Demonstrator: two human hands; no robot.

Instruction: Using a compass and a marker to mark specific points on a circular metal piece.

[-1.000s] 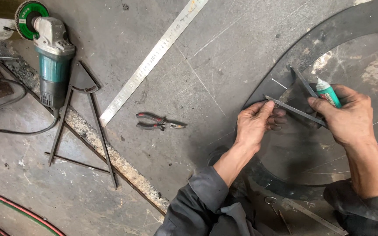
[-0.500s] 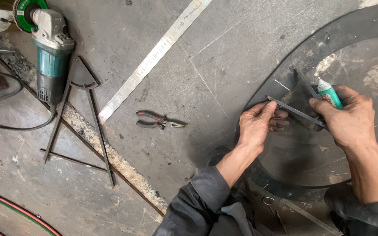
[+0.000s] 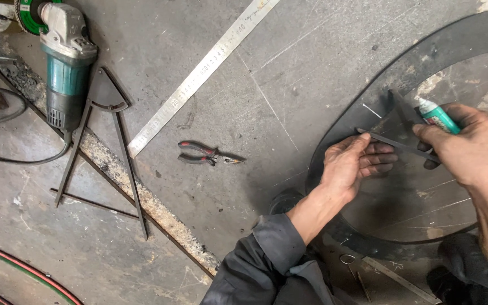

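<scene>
On the scratched grey steel sheet point(image 3: 312, 68), head view, a long steel ruler point(image 3: 204, 76) lay diagonally at top centre, and red-handled pliers point(image 3: 207, 153) lay closed just below it, well apart from the hands. At upper left an angle grinder point(image 3: 63, 62) with teal body and green disc rested beside a dark triangular metal frame point(image 3: 105, 147); its black cable point(image 3: 18, 161) ran off left. A red hose point(image 3: 24, 265) crossed the lower left corner. At right sat a dark ring-shaped plate point(image 3: 402, 62), partly covered by both hands. The left hand point(image 3: 351, 166), fingers pressed together and curled, pinched one end of a thin dark metal strip point(image 3: 393, 141) that lay over the ring's inner edge. The right hand point(image 3: 470, 147) gripped the strip's other end and also held a small green tube with a white cap point(image 3: 436, 113), label unreadable. A second dark strip point(image 3: 405, 110) angled up from between the hands. Grey sleeves point(image 3: 266, 260) filled the bottom.
</scene>
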